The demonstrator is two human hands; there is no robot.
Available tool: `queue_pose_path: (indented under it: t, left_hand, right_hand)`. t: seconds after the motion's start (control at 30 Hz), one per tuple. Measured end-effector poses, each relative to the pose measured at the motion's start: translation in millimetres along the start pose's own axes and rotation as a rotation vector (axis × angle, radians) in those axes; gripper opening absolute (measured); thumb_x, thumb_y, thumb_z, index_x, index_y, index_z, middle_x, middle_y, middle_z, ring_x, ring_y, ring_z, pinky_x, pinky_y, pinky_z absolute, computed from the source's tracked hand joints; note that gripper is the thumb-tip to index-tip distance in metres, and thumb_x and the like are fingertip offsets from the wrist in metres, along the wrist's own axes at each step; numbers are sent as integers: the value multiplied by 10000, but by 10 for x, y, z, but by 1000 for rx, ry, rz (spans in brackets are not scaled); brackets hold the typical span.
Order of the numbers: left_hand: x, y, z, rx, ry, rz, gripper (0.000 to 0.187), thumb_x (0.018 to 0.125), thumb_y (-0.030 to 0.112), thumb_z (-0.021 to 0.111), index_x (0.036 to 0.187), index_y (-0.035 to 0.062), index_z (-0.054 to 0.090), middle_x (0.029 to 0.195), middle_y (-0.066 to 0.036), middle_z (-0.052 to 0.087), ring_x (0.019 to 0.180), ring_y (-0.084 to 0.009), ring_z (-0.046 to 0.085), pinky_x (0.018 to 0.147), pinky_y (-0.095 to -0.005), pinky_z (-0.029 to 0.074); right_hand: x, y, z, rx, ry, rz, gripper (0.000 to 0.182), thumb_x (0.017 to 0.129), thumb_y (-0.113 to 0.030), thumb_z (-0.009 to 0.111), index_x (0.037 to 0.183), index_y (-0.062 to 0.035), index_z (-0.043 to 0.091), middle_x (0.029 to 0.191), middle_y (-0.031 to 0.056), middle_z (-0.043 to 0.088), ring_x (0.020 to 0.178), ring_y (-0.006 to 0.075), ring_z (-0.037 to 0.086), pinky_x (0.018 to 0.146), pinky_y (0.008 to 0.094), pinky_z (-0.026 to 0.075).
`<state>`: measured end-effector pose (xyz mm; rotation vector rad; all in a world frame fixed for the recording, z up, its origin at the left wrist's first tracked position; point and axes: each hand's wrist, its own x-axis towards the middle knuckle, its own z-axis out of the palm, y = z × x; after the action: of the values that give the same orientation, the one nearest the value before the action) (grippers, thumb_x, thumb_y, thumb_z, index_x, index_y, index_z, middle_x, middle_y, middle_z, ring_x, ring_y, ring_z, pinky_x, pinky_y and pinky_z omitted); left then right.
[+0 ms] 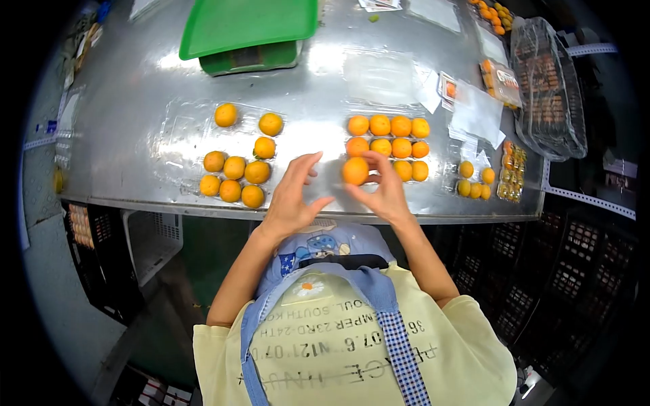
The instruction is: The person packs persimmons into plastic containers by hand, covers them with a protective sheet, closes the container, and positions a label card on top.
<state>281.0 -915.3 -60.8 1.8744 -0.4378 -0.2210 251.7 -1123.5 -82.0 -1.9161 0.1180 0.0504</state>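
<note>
My right hand (384,188) has thumb and fingers around an orange (355,171) at the lower left corner of a clear tray. Rows of oranges (401,126) fill that tray behind and beside the hand. My left hand (296,195) is spread over the table with nothing in it, between the two groups of fruit. To its left, another clear tray (183,128) bears several oranges (234,167), with bare spots among them.
A green tray (250,27) lies on a green container at the back of the metal table (122,135). On the right are white sheets (476,111), small fruit packs (512,172) and a plastic-wrapped stack (547,88). Dark crates (575,271) stand below the table's edge.
</note>
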Motion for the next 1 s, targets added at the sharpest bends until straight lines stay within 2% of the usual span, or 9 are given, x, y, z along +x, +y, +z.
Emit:
queue_pose_path:
  t: [0.07, 0.17, 0.4, 0.5, 0.63, 0.7, 0.8, 0.83, 1.0]
  left_hand:
    - [-7, -140, 73, -34, -48, -104, 611, 735, 25, 706, 1294, 72, 465, 1157, -111, 554, 859, -208, 579, 755, -299, 496]
    - [34, -314, 174, -82, -64, -164, 507, 781, 21, 665, 1258, 69, 497, 1091, -105, 582, 783, -169, 585, 686, -272, 497]
    - [295, -634, 439, -57, -42, -252, 408, 803, 64, 658, 1196, 48, 550, 1034, -96, 620, 770, -160, 602, 681, -262, 500]
    - [576, -830, 591, 0, 8, -290, 384, 841, 143, 642, 1195, 23, 555, 1034, -115, 639, 820, -163, 621, 701, -257, 505]
    - [1125, -1465, 872, -101, 104, -369, 392, 896, 245, 597, 1187, -14, 559, 1026, -143, 656, 838, -157, 642, 698, -261, 520]
    - [1402, -1283, 899, -252, 102, -537, 383, 902, 258, 592, 1168, -17, 571, 1008, -140, 660, 795, -155, 643, 666, -267, 526]
    - [1660, -1210, 904, -332, 99, -663, 374, 897, 279, 608, 1133, -10, 597, 938, -109, 672, 714, -155, 635, 592, -267, 513]
    - [1690, -1207, 921, -280, 95, -649, 370, 895, 280, 612, 1128, -7, 600, 908, -100, 671, 708, -153, 630, 585, -263, 508]
    - [1698, -1288, 927, -201, 36, -502, 218, 911, 230, 608, 1018, 41, 595, 835, -20, 607, 711, -87, 563, 555, -227, 472]
  right_hand:
    - [-62, 269, -263, -326, 98, -79, 509, 661, -193, 806, 1071, -19, 560, 1035, 136, 590, 896, 280, 600, 727, 362, 506]
    - [-147, 453, -430, -741, 124, -185, 482, 619, -243, 813, 986, -38, 577, 979, 118, 571, 863, 297, 556, 732, 398, 446]
    - [-96, 577, -393, -944, 196, -209, 476, 616, -312, 797, 974, -72, 596, 922, 87, 534, 901, 263, 492, 761, 392, 368]
    - [-123, 453, -524, -830, 246, -227, 456, 682, -316, 770, 1020, -62, 599, 968, 91, 553, 922, 271, 507, 797, 397, 383]
    - [-268, 1013, -988, -637, 526, -6, 380, 809, -266, 682, 1102, -41, 591, 1011, 107, 586, 945, 282, 537, 842, 396, 414]
    - [-313, 1330, -1228, -617, 635, 131, 315, 870, -224, 629, 1109, -21, 598, 988, 104, 618, 893, 253, 586, 810, 365, 458]
    - [-347, 1537, -1401, 43, 332, 529, 262, 910, -171, 578, 1094, 12, 616, 898, 87, 656, 743, 164, 619, 673, 288, 499]
    - [-361, 1613, -1377, -30, 328, 467, 234, 919, -149, 564, 1058, 25, 635, 833, 68, 664, 645, 108, 612, 582, 239, 499]
    - [-349, 1483, -1365, 230, 273, 610, 256, 918, -105, 559, 1133, 31, 579, 942, 91, 631, 777, 147, 627, 677, 266, 558]
